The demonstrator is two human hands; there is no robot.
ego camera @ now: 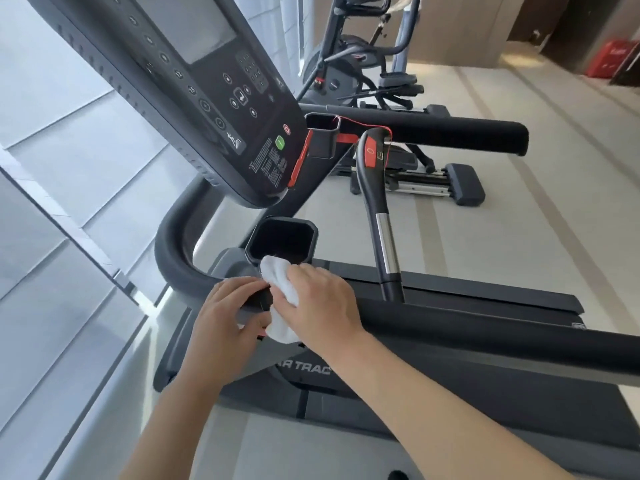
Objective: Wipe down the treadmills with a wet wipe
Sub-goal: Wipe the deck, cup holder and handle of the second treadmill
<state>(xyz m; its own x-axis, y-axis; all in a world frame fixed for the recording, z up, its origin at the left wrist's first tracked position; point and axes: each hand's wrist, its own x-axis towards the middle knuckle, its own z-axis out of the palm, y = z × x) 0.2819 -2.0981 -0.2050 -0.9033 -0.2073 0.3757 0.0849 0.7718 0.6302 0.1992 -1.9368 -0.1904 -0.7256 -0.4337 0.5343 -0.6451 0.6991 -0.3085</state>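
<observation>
Under the right hand (318,306), whose fingers curl over and grip a bunched white wet wipe (280,292), lies the near handrail (485,336) of the treadmill (433,403). Just left of it, the left hand (228,320) rests with fingers wrapped on the rail bend, holding no cloth. Keep the wipe flat against the rail and draw it along its length. Directly beyond the hand sits the cup holder (282,239); farther off, the console (207,98) is judged not yet wiped.
</observation>
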